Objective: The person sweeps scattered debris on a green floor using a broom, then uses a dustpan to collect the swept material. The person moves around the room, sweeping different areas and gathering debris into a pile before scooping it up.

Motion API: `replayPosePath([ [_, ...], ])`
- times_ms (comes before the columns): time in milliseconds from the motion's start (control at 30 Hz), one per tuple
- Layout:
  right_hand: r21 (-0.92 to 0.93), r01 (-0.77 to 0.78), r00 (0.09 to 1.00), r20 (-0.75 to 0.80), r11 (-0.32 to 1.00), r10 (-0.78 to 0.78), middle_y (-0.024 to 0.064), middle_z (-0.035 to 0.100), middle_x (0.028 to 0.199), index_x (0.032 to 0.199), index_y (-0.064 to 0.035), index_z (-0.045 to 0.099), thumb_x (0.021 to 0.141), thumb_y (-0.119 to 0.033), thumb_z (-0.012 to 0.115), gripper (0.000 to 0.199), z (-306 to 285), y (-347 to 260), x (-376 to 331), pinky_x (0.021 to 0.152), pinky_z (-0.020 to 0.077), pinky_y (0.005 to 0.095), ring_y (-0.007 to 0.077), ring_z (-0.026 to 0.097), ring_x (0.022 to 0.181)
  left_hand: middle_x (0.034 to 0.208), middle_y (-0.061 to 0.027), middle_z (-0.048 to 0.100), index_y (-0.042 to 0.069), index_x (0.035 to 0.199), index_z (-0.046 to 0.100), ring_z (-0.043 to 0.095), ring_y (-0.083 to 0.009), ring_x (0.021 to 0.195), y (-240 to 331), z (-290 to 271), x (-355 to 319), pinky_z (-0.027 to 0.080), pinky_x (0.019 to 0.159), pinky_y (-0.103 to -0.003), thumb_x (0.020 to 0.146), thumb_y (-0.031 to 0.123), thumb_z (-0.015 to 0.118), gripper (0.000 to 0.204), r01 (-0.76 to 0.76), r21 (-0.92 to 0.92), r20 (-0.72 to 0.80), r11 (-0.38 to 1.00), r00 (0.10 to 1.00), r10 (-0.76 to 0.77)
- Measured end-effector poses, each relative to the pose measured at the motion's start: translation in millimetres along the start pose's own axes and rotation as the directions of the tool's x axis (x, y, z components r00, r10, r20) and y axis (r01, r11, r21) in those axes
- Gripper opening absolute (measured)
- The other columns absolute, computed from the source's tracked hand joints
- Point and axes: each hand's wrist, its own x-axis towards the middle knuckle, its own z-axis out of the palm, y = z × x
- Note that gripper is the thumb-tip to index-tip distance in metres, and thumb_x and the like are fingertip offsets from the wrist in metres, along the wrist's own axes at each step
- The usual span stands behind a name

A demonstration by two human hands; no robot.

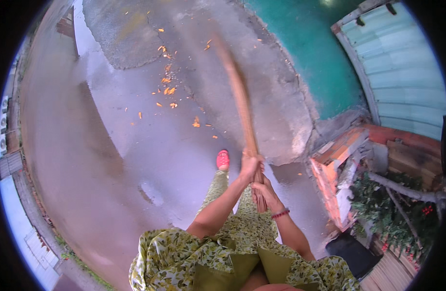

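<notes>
I hold a long brown stick broom [243, 106], a bundle of thin twigs, with both hands. My left hand [251, 166] is wrapped round it higher up. My right hand [266, 192], with a red bead bracelet on the wrist, grips it just below, near the butt end. The broom points away from me over the wet pavement, and its far end is blurred by motion; whether it touches the ground I cannot tell. Orange-yellow scraps [169, 90], perhaps leaves or petals, lie scattered to the left of the broom.
My foot in a red shoe [223, 159] is on the wet concrete [150, 145]. A broken brick planter [329, 169] with green plants [397, 213] stands at the right, beside a black container [353, 253]. Farther right are a pale corrugated panel [397, 68] and green flooring [310, 53].
</notes>
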Motion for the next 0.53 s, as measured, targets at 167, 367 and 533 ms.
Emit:
replayPosePath([
  [167,0.071,0.045,0.946,-0.324,0.996,-0.020,0.0045,0.045,0.055,0.080,-0.0039,0.045,0.070,-0.008,0.054,0.014,-76.2,-53.0,2.0,0.036,0.0427,0.0289,0.0155,0.048,0.039,0.055,-0.0068,0.049,0.003,0.087,0.044,0.050,-0.0167,0.043,-29.7,127.5,46.8,0.043,0.038,-0.030,0.065,0.001,0.060,0.027,0.189,0.116,0.352,0.975,0.910,-0.219],
  [367,0.009,-0.230,0.948,-0.222,0.973,0.226,0.0050,0.048,0.053,0.072,-0.0037,0.048,0.071,-0.009,0.055,0.009,-171.1,-161.6,102.9,0.041,0.0433,0.0279,0.0158,0.048,0.042,0.052,-0.0055,0.049,0.003,0.068,0.049,0.049,-0.0169,0.043,-29.7,190.6,192.7,0.043,0.041,-0.029,0.066,0.007,0.058,0.010,0.417,0.151,0.373,0.896,0.815,-0.443],
  [533,-0.157,-0.192,0.977,-0.125,0.969,0.174,0.0053,0.047,0.051,0.076,-0.0035,0.048,0.070,-0.009,0.055,0.011,-192.4,-200.2,100.9,0.036,0.0423,0.0292,0.0161,0.047,0.038,0.052,-0.0073,0.051,0.006,0.084,0.048,0.053,-0.0184,0.044,-22.3,224.8,181.3,0.046,0.043,-0.030,0.065,0.003,0.056,0.021,0.178,0.050,0.117,0.983,0.976,-0.183],
])
